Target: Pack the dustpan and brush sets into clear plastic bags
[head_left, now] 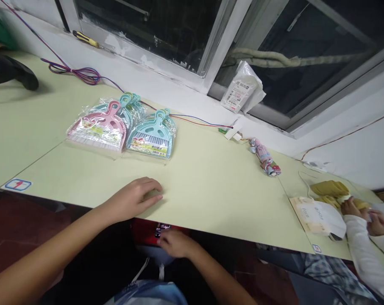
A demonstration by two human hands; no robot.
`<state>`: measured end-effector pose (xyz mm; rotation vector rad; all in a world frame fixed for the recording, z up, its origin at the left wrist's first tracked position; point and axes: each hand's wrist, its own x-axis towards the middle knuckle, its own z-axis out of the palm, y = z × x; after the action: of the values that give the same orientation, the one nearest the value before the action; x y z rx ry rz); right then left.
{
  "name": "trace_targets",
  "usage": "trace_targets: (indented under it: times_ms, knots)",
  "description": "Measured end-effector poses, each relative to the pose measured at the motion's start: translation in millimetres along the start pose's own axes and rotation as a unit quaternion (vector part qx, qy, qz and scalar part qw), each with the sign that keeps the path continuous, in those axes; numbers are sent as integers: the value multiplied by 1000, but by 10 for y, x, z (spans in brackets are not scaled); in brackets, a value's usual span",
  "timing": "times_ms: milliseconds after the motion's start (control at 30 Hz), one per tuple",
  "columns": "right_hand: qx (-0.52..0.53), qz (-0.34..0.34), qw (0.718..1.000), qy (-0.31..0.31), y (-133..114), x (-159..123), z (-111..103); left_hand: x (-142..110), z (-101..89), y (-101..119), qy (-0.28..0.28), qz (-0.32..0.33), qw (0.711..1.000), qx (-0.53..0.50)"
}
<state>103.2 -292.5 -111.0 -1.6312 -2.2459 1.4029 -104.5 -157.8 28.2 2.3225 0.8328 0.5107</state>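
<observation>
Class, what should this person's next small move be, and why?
Perhaps slide the left hand forward to the front blue dustpan: this hand is over the table, seemingly holding nothing, and that wrapped dustpan lies just beyond it, while the right hand is at a phone below the table edge.

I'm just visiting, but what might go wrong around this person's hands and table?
The phone below the table edge might slip if the right hand, blurred beside it, bumps it. The screwdriver on the window ledge could roll off. The plastic-wrapped dustpan sets may slide if knocked.
</observation>
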Motion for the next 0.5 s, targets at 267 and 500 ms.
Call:
trace_targets:
  times_ms: [267, 500]
  knots:
    - [157, 43, 969, 185, 269, 178, -345, -99, 54, -116, 61, -60, 985, -153]
    - [290, -25, 945, 147, -589, -467, 225, -401, 432, 570, 101, 149, 961, -212]
